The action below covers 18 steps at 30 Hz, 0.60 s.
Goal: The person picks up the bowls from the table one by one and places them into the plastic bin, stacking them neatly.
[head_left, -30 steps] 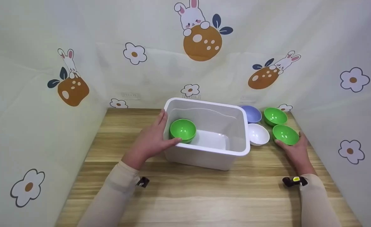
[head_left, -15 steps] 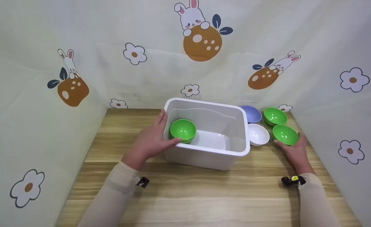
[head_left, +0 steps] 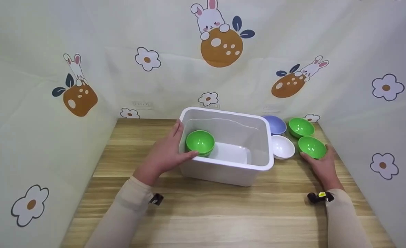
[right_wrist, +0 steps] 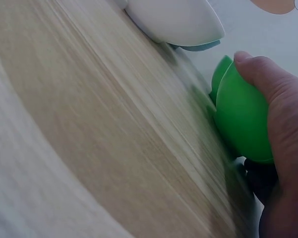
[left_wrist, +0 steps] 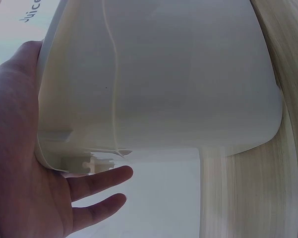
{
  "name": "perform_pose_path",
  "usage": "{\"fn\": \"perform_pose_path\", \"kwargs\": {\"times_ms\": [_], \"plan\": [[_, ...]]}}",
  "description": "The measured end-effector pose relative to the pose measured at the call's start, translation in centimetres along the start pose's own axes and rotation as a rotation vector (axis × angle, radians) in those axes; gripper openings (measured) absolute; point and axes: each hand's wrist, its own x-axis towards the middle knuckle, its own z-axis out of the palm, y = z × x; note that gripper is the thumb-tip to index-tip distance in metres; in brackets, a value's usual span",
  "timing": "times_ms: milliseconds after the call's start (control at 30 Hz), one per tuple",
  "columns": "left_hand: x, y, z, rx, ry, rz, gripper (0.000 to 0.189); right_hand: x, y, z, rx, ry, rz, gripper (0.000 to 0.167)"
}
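A white plastic bin [head_left: 220, 175] stands on the wooden table. My left hand [head_left: 163, 153] rests at its left front corner, thumb across the front rim and fingers along the left side; two of them look straight in the left wrist view. Inside the bin, at the left, sits a green bowl [head_left: 200, 141], with another green edge just beneath it. My right hand [head_left: 325, 168] holds the nearer right-hand green bowl [head_left: 312, 147] between thumb and fingers. In the right wrist view the thumb [right_wrist: 268, 74] lies at this bowl's rim.
Right of the bin are a white bowl [head_left: 283, 147], a purple-blue bowl [head_left: 275, 124] partly behind the bin's rim, and another green bowl [head_left: 301, 126] at the back. Patterned cloth walls [head_left: 175, 82] enclose the table [head_left: 210, 220] at the back and both sides.
The right hand and wrist have shifted very slightly left, with the fingers staying on the green bowl. The left hand and the bin have not moved.
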Motion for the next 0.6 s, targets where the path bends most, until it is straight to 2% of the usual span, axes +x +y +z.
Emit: {"fn": "perform_pose_path", "kwargs": {"times_ms": [267, 433, 600], "plan": [[-0.12, 0.13, 0.01, -0.007, 0.007, 0.016, 0.122, -0.13, -0.04, 0.46, 0.043, 0.029, -0.033, 0.113], [-0.13, 0.02, 0.03, 0.0, 0.008, 0.017, 0.125, -0.2, -0.27, 0.6, 0.047, 0.055, -0.041, 0.109], [-0.18, 0.08, -0.03, 0.001, 0.001, 0.011, 0.127, -0.2, -0.48, 0.51, 0.051, 0.054, -0.027, 0.112]]}}
